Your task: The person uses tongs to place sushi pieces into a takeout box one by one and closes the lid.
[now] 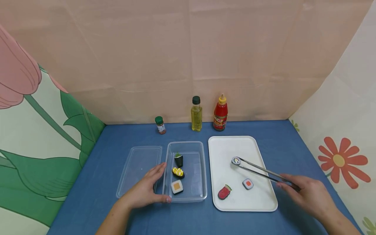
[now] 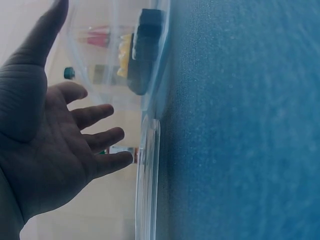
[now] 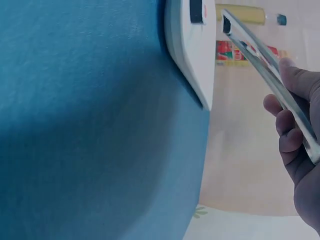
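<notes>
My right hand (image 1: pixel 297 188) grips a pair of metal tongs (image 1: pixel 259 170) by the handle end. The tong tips close on a small sushi roll (image 1: pixel 236 160) over the white tray (image 1: pixel 226 148). Whether the roll is lifted off the tray I cannot tell. In the right wrist view, the tongs (image 3: pixel 262 62) run past my fingers (image 3: pixel 289 125) toward the tray edge (image 3: pixel 192 60). With fingers straight, my left hand (image 1: pixel 147 191) rests against the left wall of a clear plastic container (image 1: pixel 202 169). Its palm (image 2: pixel 55 150) faces the container wall (image 2: pixel 152 95).
The container holds a nori cone (image 1: pixel 178 160), a corn piece (image 1: pixel 178 172) and a square piece (image 1: pixel 177 186). Its lid (image 1: pixel 138 164) lies to the left. A red piece (image 1: pixel 224 192) and a salmon roll (image 1: pixel 248 183) lie on the tray. A spice jar (image 1: pixel 160 125), oil bottle (image 1: pixel 196 114) and ketchup bottle (image 1: pixel 220 113) stand at the back.
</notes>
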Action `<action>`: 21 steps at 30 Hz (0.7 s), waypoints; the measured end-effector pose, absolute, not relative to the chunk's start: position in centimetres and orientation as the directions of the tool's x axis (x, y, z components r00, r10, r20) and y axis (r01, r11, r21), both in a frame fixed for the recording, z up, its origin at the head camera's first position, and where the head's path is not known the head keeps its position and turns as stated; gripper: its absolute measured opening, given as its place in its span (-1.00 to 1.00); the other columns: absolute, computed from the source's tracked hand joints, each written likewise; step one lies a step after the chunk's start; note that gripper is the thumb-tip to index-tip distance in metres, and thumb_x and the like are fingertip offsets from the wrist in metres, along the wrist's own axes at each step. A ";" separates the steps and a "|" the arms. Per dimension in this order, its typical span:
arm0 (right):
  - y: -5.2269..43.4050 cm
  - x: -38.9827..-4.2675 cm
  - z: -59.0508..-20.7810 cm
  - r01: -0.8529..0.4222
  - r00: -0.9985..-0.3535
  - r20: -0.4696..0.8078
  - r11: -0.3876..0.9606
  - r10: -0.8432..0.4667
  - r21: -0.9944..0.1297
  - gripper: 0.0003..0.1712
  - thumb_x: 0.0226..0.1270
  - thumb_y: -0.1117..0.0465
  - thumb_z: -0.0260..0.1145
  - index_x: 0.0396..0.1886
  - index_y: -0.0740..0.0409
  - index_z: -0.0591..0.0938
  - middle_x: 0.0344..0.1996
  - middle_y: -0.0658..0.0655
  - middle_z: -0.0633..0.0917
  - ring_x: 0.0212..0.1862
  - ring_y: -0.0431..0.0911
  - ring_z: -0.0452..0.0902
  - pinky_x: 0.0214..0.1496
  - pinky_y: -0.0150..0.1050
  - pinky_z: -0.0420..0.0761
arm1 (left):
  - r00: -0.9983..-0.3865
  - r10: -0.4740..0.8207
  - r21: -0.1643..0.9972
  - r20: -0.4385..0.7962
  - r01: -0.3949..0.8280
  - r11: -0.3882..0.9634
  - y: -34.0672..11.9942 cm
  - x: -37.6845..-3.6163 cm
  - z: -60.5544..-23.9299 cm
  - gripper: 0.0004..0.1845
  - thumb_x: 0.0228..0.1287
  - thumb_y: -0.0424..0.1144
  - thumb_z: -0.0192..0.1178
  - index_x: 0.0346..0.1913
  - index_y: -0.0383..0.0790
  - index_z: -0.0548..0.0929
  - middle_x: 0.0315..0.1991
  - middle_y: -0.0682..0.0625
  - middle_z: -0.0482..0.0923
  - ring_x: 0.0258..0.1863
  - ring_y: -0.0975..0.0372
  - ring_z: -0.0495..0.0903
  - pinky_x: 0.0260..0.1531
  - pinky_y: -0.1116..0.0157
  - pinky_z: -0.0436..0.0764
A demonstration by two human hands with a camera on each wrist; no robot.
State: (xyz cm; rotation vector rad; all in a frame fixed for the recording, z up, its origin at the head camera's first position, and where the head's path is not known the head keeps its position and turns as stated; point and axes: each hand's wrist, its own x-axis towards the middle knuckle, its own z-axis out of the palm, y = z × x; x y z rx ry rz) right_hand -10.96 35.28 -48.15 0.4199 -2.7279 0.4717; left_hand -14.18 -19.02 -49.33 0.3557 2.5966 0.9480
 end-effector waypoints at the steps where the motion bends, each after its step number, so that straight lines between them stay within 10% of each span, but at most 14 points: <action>1: 35.2 -11.0 -48.1 -0.346 -0.895 0.380 0.900 -0.232 -0.266 -0.51 -0.06 0.13 0.73 -0.06 0.10 0.85 -0.47 -0.17 0.76 -0.54 -0.41 0.31 -0.56 -0.38 0.39 | -0.906 0.350 0.659 -0.238 0.114 0.743 -19.0 -14.2 -49.4 0.33 -0.07 0.30 0.60 0.69 -0.01 0.05 0.69 0.05 -0.09 0.64 -0.11 -0.10 0.40 -0.38 0.14; 21: 32.8 -13.4 -47.1 -0.495 -0.820 0.471 0.817 -0.326 -0.296 -0.51 -0.06 0.19 0.72 -0.04 0.09 0.84 -0.58 -0.36 0.59 -0.57 -0.44 0.29 -0.55 -0.54 0.29 | -0.903 0.350 0.661 -0.248 0.107 0.743 -19.0 -14.3 -49.4 0.34 -0.07 0.29 0.60 0.69 0.00 0.04 0.69 0.04 -0.09 0.64 -0.13 -0.09 0.41 -0.38 0.12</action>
